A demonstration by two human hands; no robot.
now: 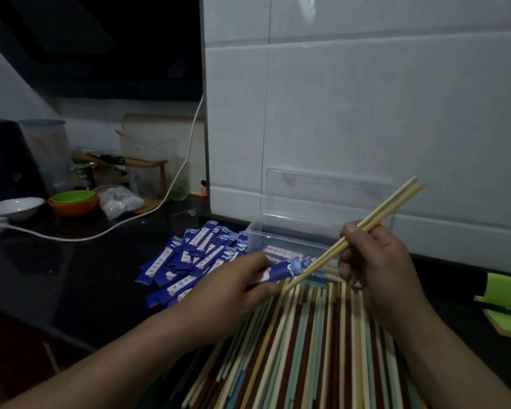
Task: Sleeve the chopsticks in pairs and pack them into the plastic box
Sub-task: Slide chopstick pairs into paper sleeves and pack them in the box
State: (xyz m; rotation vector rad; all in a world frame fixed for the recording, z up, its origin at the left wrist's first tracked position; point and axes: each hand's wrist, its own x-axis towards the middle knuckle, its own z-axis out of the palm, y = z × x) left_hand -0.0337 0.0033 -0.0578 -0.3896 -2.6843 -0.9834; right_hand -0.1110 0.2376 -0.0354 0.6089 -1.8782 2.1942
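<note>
The left hand (pixel 233 287) pinches a blue paper sleeve (pixel 281 271) between thumb and fingers, its free end pointing right toward the other hand. The right hand (pixel 378 261) is curled round a pair of pale chopsticks (pixel 390 205), gripping them near the middle. The pair slants from upper right down to lower left, and its lower tips sit just beside the sleeve's free end. Whether they touch it cannot be told.

Both hands hover over a broad heap of loose chopsticks (pixel 307 349) – pale, brown and bluish – that spreads along the near edge of the dark counter (pixel 71 276). Behind the hands, against the white tiled wall at the counter's back edge, stands the clear plastic box (pixel 266 228) with its lid tipped up. Blue sleeves show through its front wall. Just left of the box lies a loose pile of blue sleeves (pixel 189 255).

Toward the far left corner stand a white bowl (pixel 15 206) and a green bowl (pixel 73 197) nested in an orange one – a white cable (pixel 174 178) curves across the counter near them.
</note>
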